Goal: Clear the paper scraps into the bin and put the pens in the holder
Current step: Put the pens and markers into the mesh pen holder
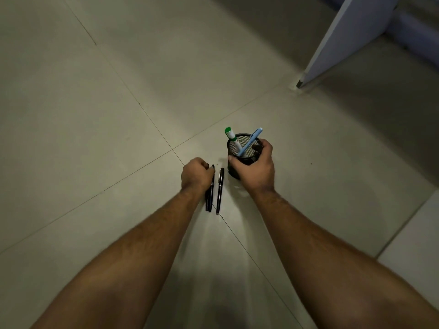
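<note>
Holder (244,160): black mesh cup, upright on floor. Contents: green-capped white marker (231,137) and light blue pen (250,142), both leaning. Dark pens (210,195) and black pen (220,191): flat on floor, parallel, just left of holder.

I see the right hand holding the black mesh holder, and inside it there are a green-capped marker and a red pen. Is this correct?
Not quite: the pen inside is light blue, not red, as the head view shows. The rest holds: the right hand grips the black mesh holder, with the green-capped marker also in it.
</note>
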A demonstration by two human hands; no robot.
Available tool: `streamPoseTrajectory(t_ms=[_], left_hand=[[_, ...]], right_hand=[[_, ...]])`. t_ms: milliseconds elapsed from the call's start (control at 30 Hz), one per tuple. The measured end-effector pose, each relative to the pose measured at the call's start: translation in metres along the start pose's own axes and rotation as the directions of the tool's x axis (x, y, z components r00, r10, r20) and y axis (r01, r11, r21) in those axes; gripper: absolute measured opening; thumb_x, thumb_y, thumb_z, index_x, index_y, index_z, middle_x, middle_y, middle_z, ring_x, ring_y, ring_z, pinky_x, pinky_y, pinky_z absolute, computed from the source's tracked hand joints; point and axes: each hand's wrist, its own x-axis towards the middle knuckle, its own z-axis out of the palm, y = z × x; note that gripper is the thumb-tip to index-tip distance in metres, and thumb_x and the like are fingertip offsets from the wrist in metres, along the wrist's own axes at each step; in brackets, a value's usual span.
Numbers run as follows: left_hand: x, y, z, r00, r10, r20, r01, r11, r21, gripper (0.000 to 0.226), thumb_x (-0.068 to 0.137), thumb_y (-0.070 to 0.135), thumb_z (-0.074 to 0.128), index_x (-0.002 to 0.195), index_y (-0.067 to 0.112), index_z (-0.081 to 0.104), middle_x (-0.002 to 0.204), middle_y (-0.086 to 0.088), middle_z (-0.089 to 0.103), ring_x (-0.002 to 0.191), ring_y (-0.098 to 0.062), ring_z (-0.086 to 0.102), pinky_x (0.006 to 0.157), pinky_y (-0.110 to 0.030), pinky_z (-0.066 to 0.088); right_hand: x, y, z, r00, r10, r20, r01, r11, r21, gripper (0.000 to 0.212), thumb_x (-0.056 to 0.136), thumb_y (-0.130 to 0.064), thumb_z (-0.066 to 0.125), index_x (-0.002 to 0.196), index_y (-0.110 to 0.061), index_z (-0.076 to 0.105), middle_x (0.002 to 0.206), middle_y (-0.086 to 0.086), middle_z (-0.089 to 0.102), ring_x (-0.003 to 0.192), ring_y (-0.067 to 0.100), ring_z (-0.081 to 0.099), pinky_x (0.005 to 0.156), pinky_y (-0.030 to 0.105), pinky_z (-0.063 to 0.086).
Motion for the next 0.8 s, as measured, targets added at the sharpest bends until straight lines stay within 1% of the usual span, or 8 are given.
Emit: streamPoseTrajectory(t_ms=[167, 267, 367, 433, 500, 600, 667, 800], left_hand=[[-0.001, 0.0, 0.006, 0.997, -0.081, 0.0, 0.081, 0.996, 0.031, 0.009, 0.083, 0.017, 0.067, 0.092, 0.017, 0.069, 0.097, -0.005, 0.071, 0.087, -0.024, 0.064, 0.07, -0.024, 0.046], [0.001, -0.001, 0.005, 0.997, -0.079, 0.018, 0.077, 0.993, 0.091, 0.022, 0.078, 0.021, 0.075, 0.097, 0.016, 0.065, 0.096, -0.005, 0.065, 0.086, -0.024, 0.061, 0.069, -0.026, 0.044], [0.002, -0.001, 0.004, 0.999, -0.046, 0.003, 0.044, 0.977, 0.211, 0.023, 0.078, 0.017, 0.072, 0.1, 0.014, 0.064, 0.098, -0.007, 0.066, 0.089, -0.027, 0.064, 0.069, -0.028, 0.049], [0.005, -0.002, 0.0, 0.999, -0.047, -0.023, 0.05, 0.977, 0.207, 0.023, 0.078, 0.02, 0.073, 0.099, 0.013, 0.066, 0.1, -0.008, 0.069, 0.091, -0.028, 0.066, 0.074, -0.03, 0.053], [0.009, 0.0, -0.009, 0.998, -0.052, -0.043, 0.055, 0.995, 0.083, 0.022, 0.075, 0.023, 0.074, 0.094, 0.014, 0.068, 0.093, -0.005, 0.07, 0.087, -0.025, 0.066, 0.075, -0.029, 0.053], [0.01, 0.025, -0.031, 0.997, 0.042, -0.066, -0.059, 0.957, -0.284, 0.014, 0.067, 0.02, 0.073, 0.08, 0.017, 0.066, 0.07, 0.003, 0.064, 0.071, -0.018, 0.062, 0.07, -0.028, 0.052], [0.003, 0.057, -0.05, 0.982, 0.149, -0.118, -0.184, 0.898, -0.4, 0.012, 0.065, 0.019, 0.072, 0.073, 0.02, 0.063, 0.062, 0.007, 0.058, 0.063, -0.015, 0.057, 0.066, -0.032, 0.054], [-0.004, 0.104, -0.065, 0.94, 0.318, -0.122, -0.33, 0.767, -0.551, 0.017, 0.07, 0.016, 0.076, 0.072, 0.026, 0.062, 0.063, 0.006, 0.058, 0.065, -0.014, 0.061, 0.067, -0.038, 0.057]], right_hand=[[-0.003, 0.008, 0.0, 1.0, 0.005, 0.001, -0.005, 0.999, -0.04, 0.086, 0.065, -0.046, 0.085, 0.135, -0.031, 0.037, 0.13, -0.005, 0.058, 0.111, 0.01, 0.057, 0.091, 0.025, 0.048], [-0.007, 0.012, 0.004, 1.0, -0.002, 0.021, 0.003, 0.999, -0.044, 0.088, 0.063, -0.048, 0.085, 0.135, -0.033, 0.037, 0.131, -0.006, 0.058, 0.11, 0.008, 0.056, 0.094, 0.03, 0.052], [-0.008, 0.015, 0.007, 0.999, -0.007, 0.033, 0.009, 0.999, -0.051, 0.089, 0.06, -0.052, 0.084, 0.133, -0.034, 0.037, 0.128, -0.007, 0.059, 0.111, 0.012, 0.059, 0.095, 0.036, 0.055], [-0.007, 0.017, 0.009, 0.999, -0.002, 0.039, 0.005, 0.997, -0.073, 0.091, 0.059, -0.055, 0.083, 0.134, -0.035, 0.036, 0.129, -0.007, 0.059, 0.113, 0.014, 0.06, 0.095, 0.038, 0.054], [-0.006, 0.018, 0.01, 0.999, 0.003, 0.043, 0.001, 0.996, -0.091, 0.092, 0.058, -0.056, 0.083, 0.134, -0.035, 0.036, 0.13, -0.007, 0.059, 0.115, 0.015, 0.06, 0.095, 0.038, 0.054], [-0.001, 0.015, 0.006, 1.0, -0.013, 0.027, 0.017, 0.988, -0.153, 0.093, 0.059, -0.057, 0.081, 0.137, -0.033, 0.035, 0.13, -0.005, 0.058, 0.116, 0.017, 0.057, 0.096, 0.038, 0.053], [0.006, 0.008, -0.002, 1.0, -0.001, 0.004, 0.002, 0.985, -0.173, 0.091, 0.062, -0.053, 0.081, 0.138, -0.03, 0.037, 0.13, -0.004, 0.058, 0.117, 0.019, 0.057, 0.097, 0.036, 0.051], [0.01, -0.002, -0.007, 1.0, 0.011, 0.014, -0.01, 0.992, -0.122, 0.083, 0.062, -0.043, 0.082, 0.133, -0.031, 0.041, 0.125, -0.006, 0.061, 0.109, 0.016, 0.06, 0.089, 0.028, 0.05]])
